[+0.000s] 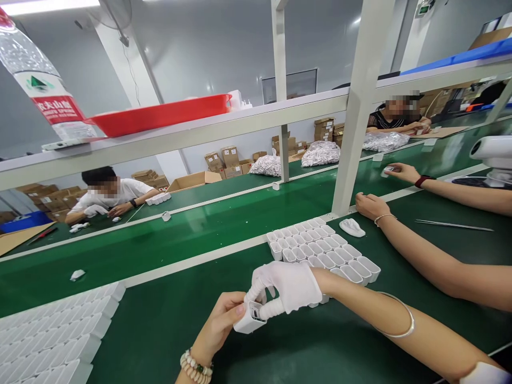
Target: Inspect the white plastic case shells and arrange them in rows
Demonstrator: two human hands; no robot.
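My left hand [219, 326], bare with a bead bracelet at the wrist, grips a small white plastic casing [250, 318] just above the green work surface. My right hand [285, 288], in a white glove, pinches the top of the same casing with finger and thumb. A silver bangle sits on my right forearm. Just behind my right hand lies a block of several open white casings [324, 250] in rows. Another block of white casings [52, 336] lies at the lower left.
A green conveyor belt [180, 234] runs across behind the bench, with loose white parts on it. A co-worker's two bare arms [420, 250] reach in from the right near a white glove [352, 228] and tweezers [454, 225]. Two people sit opposite. A red tray [160, 114] and bottle stand on the shelf.
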